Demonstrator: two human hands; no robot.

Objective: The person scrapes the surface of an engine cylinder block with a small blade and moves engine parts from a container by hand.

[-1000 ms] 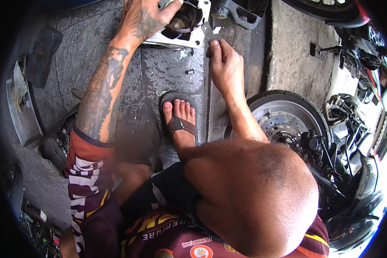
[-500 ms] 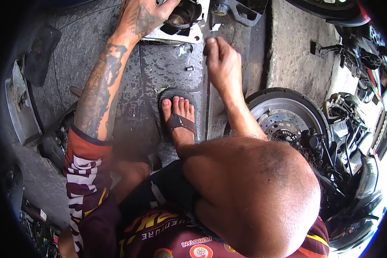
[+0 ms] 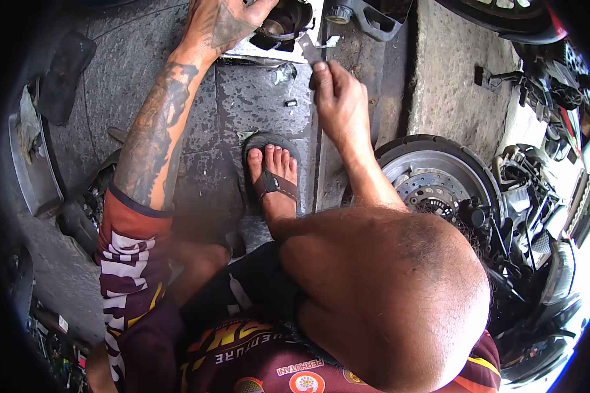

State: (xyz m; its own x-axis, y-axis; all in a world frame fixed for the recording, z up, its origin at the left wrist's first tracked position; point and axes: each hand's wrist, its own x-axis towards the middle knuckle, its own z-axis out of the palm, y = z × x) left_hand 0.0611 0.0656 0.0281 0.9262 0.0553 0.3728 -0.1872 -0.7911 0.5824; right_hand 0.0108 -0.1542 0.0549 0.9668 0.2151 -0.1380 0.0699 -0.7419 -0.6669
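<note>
At the top, a metal engine part [image 3: 297,54] with a round bore and a flat pale face lies on the floor. My left hand [image 3: 221,25] grips its left side, thumb toward the bore; the other fingertips are cut off by the view's edge. Pinched between the thumb and fingers of my right hand [image 3: 341,95] is a thin flat metal scraper blade [image 3: 309,50]. Its tip is at the right edge of the engine part's face; whether it touches is hard to tell. A small metal cylinder-shaped piece [image 3: 290,103] lies on the floor below the part.
A black plastic container [image 3: 373,21] with a cap stands at the upper right. A motorcycle wheel [image 3: 449,170] with a brake disc lies on the right, beside motorcycle parts. A metal tray [image 3: 36,177] is at the left. My sandalled foot [image 3: 273,173] is planted between my arms.
The blade in my right hand now shows clearly, angled up and left toward the engine part; before, it was blurred. My left hand has hardly moved.
</note>
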